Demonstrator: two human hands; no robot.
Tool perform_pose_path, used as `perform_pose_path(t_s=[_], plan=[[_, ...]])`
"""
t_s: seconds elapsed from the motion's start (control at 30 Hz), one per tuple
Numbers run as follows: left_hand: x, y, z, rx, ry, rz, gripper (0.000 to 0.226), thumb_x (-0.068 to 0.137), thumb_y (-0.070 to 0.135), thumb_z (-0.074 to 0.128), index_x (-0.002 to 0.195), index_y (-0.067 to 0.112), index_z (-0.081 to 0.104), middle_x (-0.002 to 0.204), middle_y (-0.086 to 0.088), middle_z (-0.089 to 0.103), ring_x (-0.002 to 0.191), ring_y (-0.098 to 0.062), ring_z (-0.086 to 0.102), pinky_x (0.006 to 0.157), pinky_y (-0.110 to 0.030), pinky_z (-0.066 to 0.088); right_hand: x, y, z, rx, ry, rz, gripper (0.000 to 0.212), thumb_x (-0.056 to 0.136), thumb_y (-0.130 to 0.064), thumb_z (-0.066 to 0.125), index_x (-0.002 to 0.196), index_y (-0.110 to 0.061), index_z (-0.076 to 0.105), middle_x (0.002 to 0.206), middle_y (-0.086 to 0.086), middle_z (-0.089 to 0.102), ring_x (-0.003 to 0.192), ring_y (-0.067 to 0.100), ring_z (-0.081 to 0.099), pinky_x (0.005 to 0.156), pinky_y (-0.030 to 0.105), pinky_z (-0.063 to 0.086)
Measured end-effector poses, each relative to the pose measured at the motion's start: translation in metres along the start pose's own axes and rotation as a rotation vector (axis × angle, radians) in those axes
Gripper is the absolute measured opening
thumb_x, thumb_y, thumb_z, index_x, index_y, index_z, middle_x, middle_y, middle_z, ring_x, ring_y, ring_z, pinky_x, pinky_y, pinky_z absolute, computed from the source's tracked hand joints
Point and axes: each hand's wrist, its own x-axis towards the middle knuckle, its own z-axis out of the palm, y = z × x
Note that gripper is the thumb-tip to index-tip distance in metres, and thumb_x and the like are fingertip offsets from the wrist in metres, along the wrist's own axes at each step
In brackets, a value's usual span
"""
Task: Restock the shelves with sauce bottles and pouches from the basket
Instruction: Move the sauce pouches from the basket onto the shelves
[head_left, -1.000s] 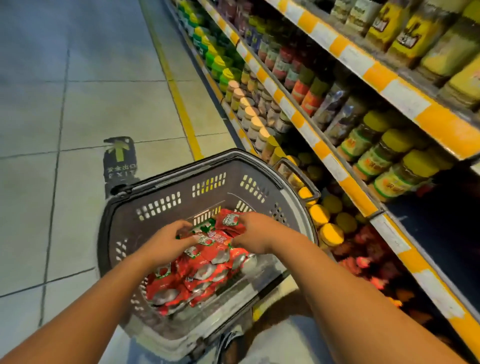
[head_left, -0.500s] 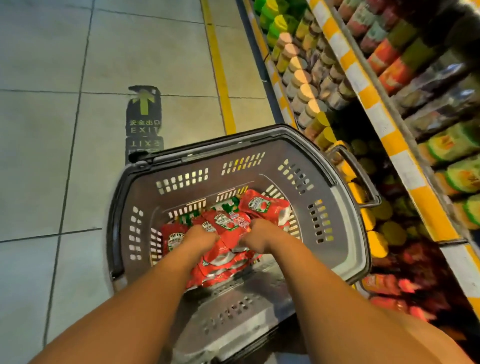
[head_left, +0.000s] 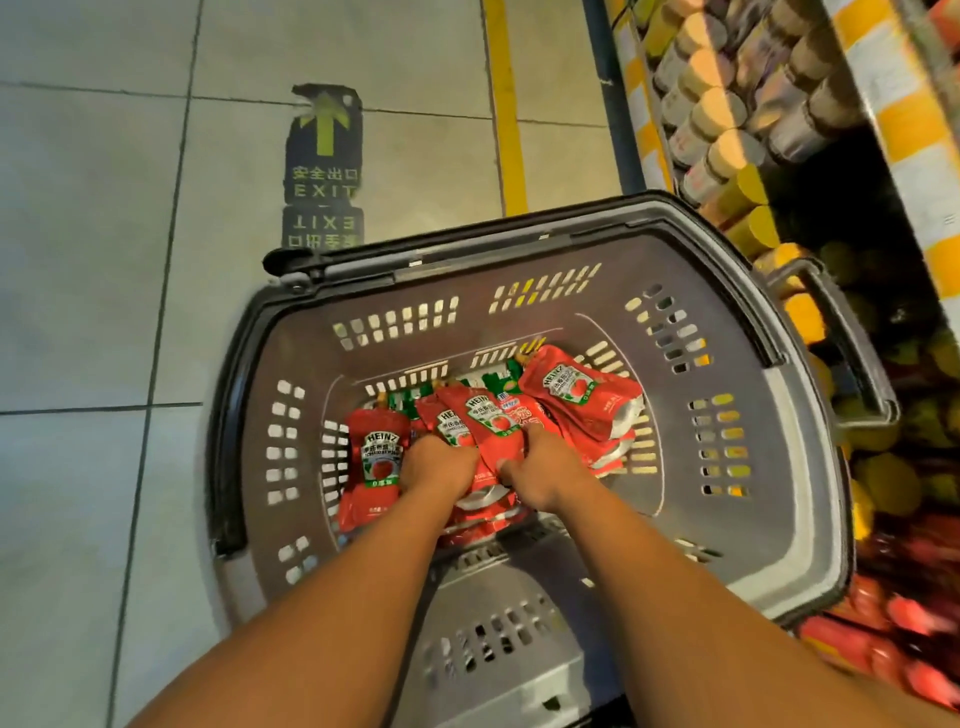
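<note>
A grey plastic basket (head_left: 524, 270) stands on the floor below me with several red Heinz ketchup pouches (head_left: 582, 395) piled in its bottom. Both hands are down inside it. My left hand (head_left: 439, 465) grips a bunch of pouches (head_left: 488, 421) from the left, and my right hand (head_left: 543, 467) grips the same bunch from the right. One pouch (head_left: 376, 457) lies flat at the left of the pile. Green packets show under the red ones at the back.
Store shelves (head_left: 909, 135) with yellow-and-white edge strips run along the right, holding rows of jars with yellow and beige lids (head_left: 727, 145). Red pouches (head_left: 893, 639) sit on the lowest shelf at bottom right. A tiled aisle floor with an EXIT arrow sticker (head_left: 324, 161) lies to the left.
My view has tilted down and closer over the basket. Both hands stayed on the pouch pile and have gathered a bunch of pouches between them.
</note>
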Motion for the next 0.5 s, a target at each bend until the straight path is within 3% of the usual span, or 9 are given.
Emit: perform_pose_path(t_s=[0.13,0.23,0.3,0.4,0.5], plan=[[0.001,0.000,0.000,-0.053,-0.032,-0.031,0.021,0.083,0.032,0.071,0.094,0.014,0.071,0.097,-0.008,0.074,0.089,-0.031,0.071,0.086,-0.041,0.060,0.009,0.004,-0.001,0.081,0.105,0.018,0.043,0.095,-0.031,0.068,0.132,-0.012,0.058,0.129,0.012,0.066,0.117,0.034,0.062,0.102,0.039,0.050],[0.001,0.001,0.002,-0.108,-0.038,-0.036,0.023,0.085,0.026,0.069,0.104,0.012,0.070,0.102,-0.009,0.074,0.091,-0.033,0.070,0.088,-0.045,0.061,0.012,0.007,0.003,0.154,0.140,0.060,0.029,0.092,-0.031,0.073,0.109,-0.017,0.055,0.117,0.012,0.068,0.108,0.035,0.064,0.096,0.046,0.053],[0.000,0.001,0.003,-0.141,-0.036,-0.028,0.023,0.086,0.022,0.069,0.107,0.013,0.067,0.105,-0.010,0.072,0.094,-0.034,0.069,0.089,-0.046,0.060,0.016,0.008,0.004,0.258,0.120,0.115,0.036,0.084,-0.023,0.077,0.110,-0.010,0.056,0.113,0.016,0.069,0.103,0.037,0.067,0.092,0.050,0.057],[-0.007,0.001,0.005,-0.199,-0.049,-0.025,0.017,0.084,0.017,0.069,0.098,0.018,0.061,0.101,-0.007,0.071,0.090,-0.031,0.069,0.087,-0.047,0.061,0.018,0.011,-0.005,0.430,0.083,0.202,0.055,0.066,-0.015,0.083,0.114,0.000,0.060,0.111,0.021,0.070,0.092,0.030,0.067,0.081,0.041,0.057],[-0.014,-0.001,0.007,-0.295,-0.081,-0.036,0.030,0.078,0.014,0.070,0.108,0.014,0.065,0.104,-0.008,0.072,0.094,-0.034,0.070,0.090,-0.049,0.060,0.013,0.015,-0.014,0.639,0.083,0.271,0.076,0.057,-0.010,0.088,0.125,0.004,0.058,0.109,0.018,0.068,0.092,0.033,0.068,0.075,0.043,0.060]])
